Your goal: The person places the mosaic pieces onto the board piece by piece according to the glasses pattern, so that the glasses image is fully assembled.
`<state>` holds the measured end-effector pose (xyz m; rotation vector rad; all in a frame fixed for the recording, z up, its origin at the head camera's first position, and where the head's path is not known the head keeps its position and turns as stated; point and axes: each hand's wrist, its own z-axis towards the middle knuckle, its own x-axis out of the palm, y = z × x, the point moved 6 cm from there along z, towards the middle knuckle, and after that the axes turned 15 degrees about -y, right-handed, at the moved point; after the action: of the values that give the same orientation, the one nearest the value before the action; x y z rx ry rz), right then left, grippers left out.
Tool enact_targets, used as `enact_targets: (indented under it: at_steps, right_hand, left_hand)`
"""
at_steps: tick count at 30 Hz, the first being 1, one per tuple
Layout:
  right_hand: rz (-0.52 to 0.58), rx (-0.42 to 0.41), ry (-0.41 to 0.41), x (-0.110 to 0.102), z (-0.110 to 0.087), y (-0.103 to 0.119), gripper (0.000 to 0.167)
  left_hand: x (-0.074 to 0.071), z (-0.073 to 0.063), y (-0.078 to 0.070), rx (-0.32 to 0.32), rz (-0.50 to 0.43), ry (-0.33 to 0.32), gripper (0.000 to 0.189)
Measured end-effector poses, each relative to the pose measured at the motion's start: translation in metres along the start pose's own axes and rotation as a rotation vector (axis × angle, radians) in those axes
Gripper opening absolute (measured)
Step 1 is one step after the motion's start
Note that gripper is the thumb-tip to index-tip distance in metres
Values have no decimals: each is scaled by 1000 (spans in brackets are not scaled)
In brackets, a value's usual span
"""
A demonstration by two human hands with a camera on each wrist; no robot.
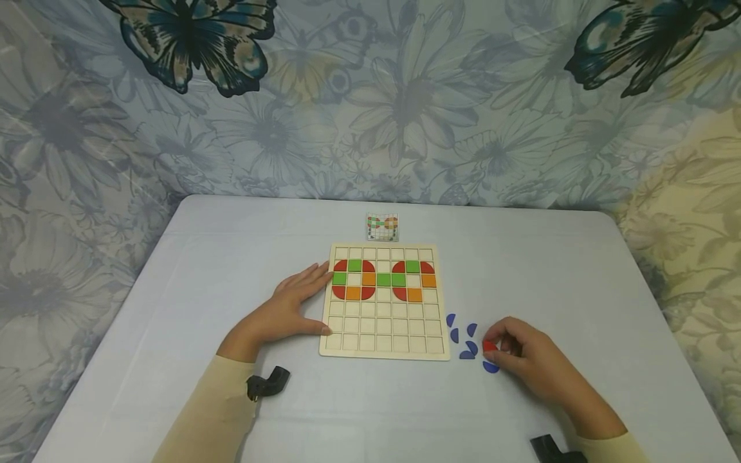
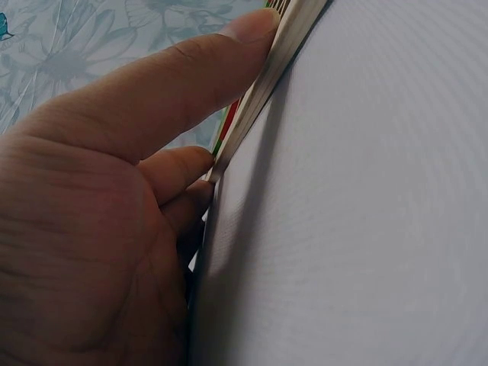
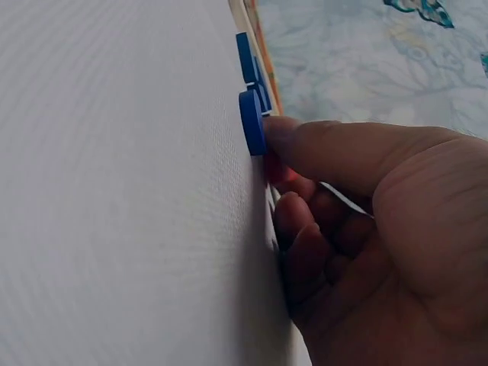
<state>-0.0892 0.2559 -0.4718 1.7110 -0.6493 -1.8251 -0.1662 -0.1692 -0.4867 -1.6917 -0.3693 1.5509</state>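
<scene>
Board, head view: The pale board lay flat on the white tabletop, its grid carrying red, green and orange tiles in two ring-like groups, with a green one between them.
Left hand, head view: The left hand rested at the board's left side, fingers and thumb spread and touching that edge; its grip was released.
Red piece, head view: The red piece was right of the board, well apart from it, pinched between thumb and finger of the right hand.
Blue pieces, head view: Six blue pieces lay between the board and the right hand, the nearest just beside the thumb.
Card, head view: A small patterned card lay just beyond the board's far edge.
Sleeves, head view: Both sleeves were beige.
Board edge, left wrist view: The thumb's tip met the board's edge; other fingertips reached the same side farther along.
Pinch, right wrist view: The grip grasped the red piece, mostly hidden by the fingers. A blue piece showed edge-on at the thumb's tip; whether they touched could not be told.
</scene>
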Motion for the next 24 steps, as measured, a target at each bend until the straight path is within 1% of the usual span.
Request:
enact_targets:
  at_steps: [3, 8, 10, 14, 18, 24]
  right_hand:
    - [-1, 3, -16, 0, 1, 1, 24]
    - [36, -18, -98, -5, 5, 4, 23]
    - [54, -15, -116, -6, 7, 5, 21]
    - [74, -11, -127, -7, 15, 10, 17]
    - [122, -9, -135, -6, 26, 16, 19]
    - [195, 28, -109, 2, 44, 26, 20]
  left_hand:
    - [0, 0, 0, -1, -1, 0, 117]
    - [0, 0, 0, -3, 1, -2, 117]
    - [0, 0, 0, -2, 1, -3, 117]
    - [0, 0, 1, -3, 5, -3, 117]
    - [0, 0, 1, -3, 10, 2, 117]
    - [1, 0, 1, 3, 10, 6, 116]
